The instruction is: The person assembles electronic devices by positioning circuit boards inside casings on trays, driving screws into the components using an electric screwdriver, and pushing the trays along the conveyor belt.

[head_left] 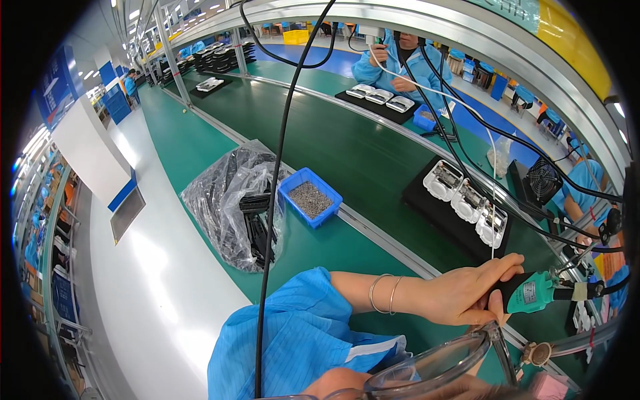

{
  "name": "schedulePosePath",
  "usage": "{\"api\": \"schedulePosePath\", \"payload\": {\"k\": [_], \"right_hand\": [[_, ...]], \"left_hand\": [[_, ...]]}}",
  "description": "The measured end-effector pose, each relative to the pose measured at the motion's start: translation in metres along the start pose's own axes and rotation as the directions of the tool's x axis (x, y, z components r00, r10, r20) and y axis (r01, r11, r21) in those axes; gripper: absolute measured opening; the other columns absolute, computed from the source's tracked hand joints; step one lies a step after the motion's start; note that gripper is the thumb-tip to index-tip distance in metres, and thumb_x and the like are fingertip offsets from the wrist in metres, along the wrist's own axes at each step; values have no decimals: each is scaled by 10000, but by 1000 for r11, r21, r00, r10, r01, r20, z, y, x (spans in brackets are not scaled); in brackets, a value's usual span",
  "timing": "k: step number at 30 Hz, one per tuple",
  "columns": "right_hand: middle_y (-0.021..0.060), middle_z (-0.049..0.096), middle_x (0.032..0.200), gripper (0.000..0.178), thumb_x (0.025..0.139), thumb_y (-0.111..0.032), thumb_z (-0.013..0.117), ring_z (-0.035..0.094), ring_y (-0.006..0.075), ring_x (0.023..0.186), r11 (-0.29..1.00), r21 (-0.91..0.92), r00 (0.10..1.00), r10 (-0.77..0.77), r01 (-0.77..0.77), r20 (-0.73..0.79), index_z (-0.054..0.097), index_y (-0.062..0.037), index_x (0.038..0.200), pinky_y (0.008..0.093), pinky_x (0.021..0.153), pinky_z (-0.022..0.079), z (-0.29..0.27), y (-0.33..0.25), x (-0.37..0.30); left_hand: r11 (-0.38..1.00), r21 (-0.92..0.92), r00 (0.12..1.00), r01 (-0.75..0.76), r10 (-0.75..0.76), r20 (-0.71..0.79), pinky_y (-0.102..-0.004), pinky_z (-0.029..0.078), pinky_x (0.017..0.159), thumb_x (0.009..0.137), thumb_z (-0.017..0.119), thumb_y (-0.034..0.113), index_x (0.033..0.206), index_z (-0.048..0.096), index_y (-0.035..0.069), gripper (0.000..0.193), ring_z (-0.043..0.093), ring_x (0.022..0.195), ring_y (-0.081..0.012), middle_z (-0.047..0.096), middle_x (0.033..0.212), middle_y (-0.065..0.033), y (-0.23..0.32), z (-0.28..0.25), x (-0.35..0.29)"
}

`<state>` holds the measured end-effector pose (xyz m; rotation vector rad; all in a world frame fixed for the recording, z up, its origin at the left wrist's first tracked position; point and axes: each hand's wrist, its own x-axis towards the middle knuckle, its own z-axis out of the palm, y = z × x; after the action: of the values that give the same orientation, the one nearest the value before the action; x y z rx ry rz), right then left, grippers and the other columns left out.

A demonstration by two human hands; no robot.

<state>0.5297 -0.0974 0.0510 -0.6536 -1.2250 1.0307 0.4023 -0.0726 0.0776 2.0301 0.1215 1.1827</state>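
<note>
My left hand (467,291) reaches in from the lower left in a blue sleeve, with two thin bangles (385,293) at the wrist. Its fingers close around the black front part of a green electric screwdriver (531,293), which lies roughly level with its cable leaving to the right. The screwdriver's tip is hidden behind the hand. My right hand cannot be made out; a clear glasses rim (433,363) covers part of the lower edge. Just beyond the left hand, a black foam tray (427,212) carries white housings (468,202) with metal parts inside.
A blue bin (291,179) of small metal parts and a clear plastic bag (213,200) of black pieces stand left of the green conveyor (320,127). Black cables (285,133) hang across the view. Across the belt, a person (407,67) works at another tray; a fan (541,179) stands right.
</note>
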Motion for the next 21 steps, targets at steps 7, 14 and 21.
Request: {"api": "schedulePosePath", "payload": {"k": [7,14,21], "right_hand": [[41,397,967,490,716,-211,696,409,123,813,1000,19,1000,25,-25,-14,362,-77,1049,249,659,309,0,1,-1],[35,402,930,479,709,-222,701,416,112,770,999,35,1000,12,-11,-29,368,-79,1022,235,620,315,-1,-1,2],[29,408,892,469,701,-232,706,423,102,728,998,58,999,15,-13,-40,374,-82,995,221,582,322,3,-4,3]], "left_hand": [[999,-29,1000,24,-24,-13,-382,444,825,678,718,181,1365,79,-33,963,503,1004,-407,410,1255,-223,-2,-1,-4],[999,30,999,-16,16,-30,-384,472,755,681,712,175,1363,80,-32,952,545,916,-415,412,1255,-226,-2,0,-2],[999,37,998,-36,37,-40,-363,470,711,711,684,189,1353,93,-29,899,562,798,-351,421,1205,-220,-4,0,0]]}}
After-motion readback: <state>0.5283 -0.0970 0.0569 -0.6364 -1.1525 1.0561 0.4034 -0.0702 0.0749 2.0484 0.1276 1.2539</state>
